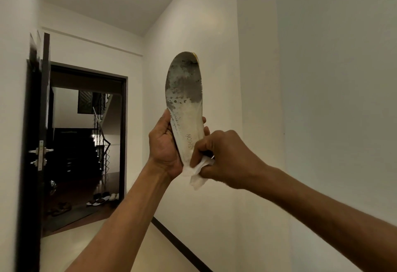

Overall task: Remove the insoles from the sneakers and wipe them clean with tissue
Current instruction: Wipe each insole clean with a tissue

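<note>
One insole (184,91) is held upright in mid-air, heel end down, forefoot dark with grime. The left hand (164,145) grips the heel end, fingers (204,119) curled round its edges. The right hand (223,155) pinches one tissue (197,173) against the lower face. Risks: the thin tissue may shred on the gritty forefoot; held only low, the insole may bend away or slip under pressure. Count: one insole, one tissue, two hands; no sneakers in view

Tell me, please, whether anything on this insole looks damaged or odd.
The insole is blotchy dark grey over its toe half, as if worn or soiled, and its tip curls, showing yellow. The left hand grips the heel end; the right hand pinches a tissue against it.
</note>
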